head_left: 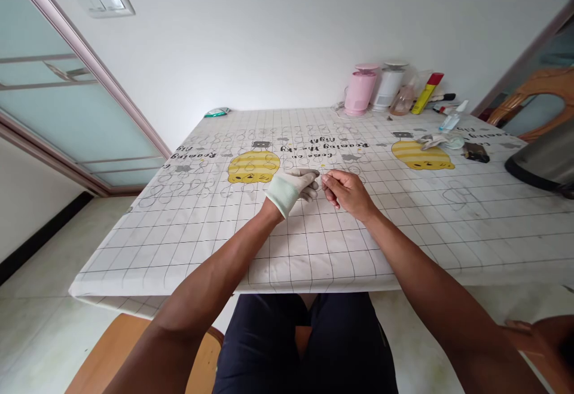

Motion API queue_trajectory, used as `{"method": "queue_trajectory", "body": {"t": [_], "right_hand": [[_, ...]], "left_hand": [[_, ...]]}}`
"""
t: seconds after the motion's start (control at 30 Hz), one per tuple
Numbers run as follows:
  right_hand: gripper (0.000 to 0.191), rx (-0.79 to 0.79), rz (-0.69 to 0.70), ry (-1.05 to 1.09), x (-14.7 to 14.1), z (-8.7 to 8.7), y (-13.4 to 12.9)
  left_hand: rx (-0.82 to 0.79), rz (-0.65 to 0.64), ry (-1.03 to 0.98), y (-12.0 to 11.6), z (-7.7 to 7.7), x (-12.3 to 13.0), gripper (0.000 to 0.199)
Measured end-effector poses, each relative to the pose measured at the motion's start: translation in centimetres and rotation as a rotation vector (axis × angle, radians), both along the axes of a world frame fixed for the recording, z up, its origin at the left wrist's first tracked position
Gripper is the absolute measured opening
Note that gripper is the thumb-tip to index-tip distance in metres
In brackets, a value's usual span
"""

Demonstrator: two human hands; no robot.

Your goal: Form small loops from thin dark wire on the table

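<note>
My left hand [296, 187] wears a pale glove with grey fingertips, and its fingers are pinched together. Bare and curled, my right hand [344, 188] faces it with thumb and forefinger closed. A small gap separates the fingertips, just over the middle of the table. Whatever either hand pinches is too small to make out. Around and beyond my hands, many thin grey loops [197, 191], some like figure eights, lie in rows on the checked tablecloth [287, 256]. A larger tangle of thin loops [459, 195] lies at the right.
A green packet [217, 112] lies at the back left. Along the back right stand a pink device [360, 91], a white device [388, 88], a clear bottle [403, 100] and a yellow can [426, 95]. A crumpled glove [442, 141], a dark wallet-like object [476, 152] and a metal kettle [545, 158] sit right.
</note>
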State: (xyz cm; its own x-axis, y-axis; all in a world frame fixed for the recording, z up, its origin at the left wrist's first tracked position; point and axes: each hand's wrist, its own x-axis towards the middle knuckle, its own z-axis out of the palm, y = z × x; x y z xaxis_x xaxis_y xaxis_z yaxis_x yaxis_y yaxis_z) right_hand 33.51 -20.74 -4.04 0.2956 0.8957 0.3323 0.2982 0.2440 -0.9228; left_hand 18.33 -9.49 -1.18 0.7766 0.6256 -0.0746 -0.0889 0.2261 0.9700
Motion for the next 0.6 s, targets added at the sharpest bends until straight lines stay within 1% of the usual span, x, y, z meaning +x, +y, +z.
{"method": "queue_trajectory", "body": {"t": [0.1, 0.17, 0.23, 0.33, 0.43, 0.6], "right_hand": [[0.049, -0.028, 0.021, 0.027, -0.12, -0.06, 0.02], [0.046, -0.039, 0.047, 0.092, -0.16, -0.12, 0.09], [0.041, -0.026, 0.057, 0.164, -0.15, -0.15, 0.17], [0.042, 0.037, 0.033, 0.222, -0.11, -0.08, 0.25], [0.041, 0.074, 0.029, 0.227, -0.15, 0.07, 0.24], [0.041, 0.070, 0.045, 0.220, -0.18, 0.18, 0.18]], "left_hand": [[0.100, 0.063, 0.102, 0.02, 0.13, 0.19, 0.009], [0.133, 0.081, 0.137, 0.10, 0.19, 0.31, 0.010], [0.138, 0.080, 0.152, 0.15, 0.22, 0.36, 0.011], [0.124, 0.074, 0.171, 0.10, 0.26, 0.37, 0.011], [0.123, 0.050, 0.179, 0.06, 0.30, 0.40, 0.012], [0.149, 0.017, 0.208, 0.09, 0.41, 0.45, 0.017]]}}
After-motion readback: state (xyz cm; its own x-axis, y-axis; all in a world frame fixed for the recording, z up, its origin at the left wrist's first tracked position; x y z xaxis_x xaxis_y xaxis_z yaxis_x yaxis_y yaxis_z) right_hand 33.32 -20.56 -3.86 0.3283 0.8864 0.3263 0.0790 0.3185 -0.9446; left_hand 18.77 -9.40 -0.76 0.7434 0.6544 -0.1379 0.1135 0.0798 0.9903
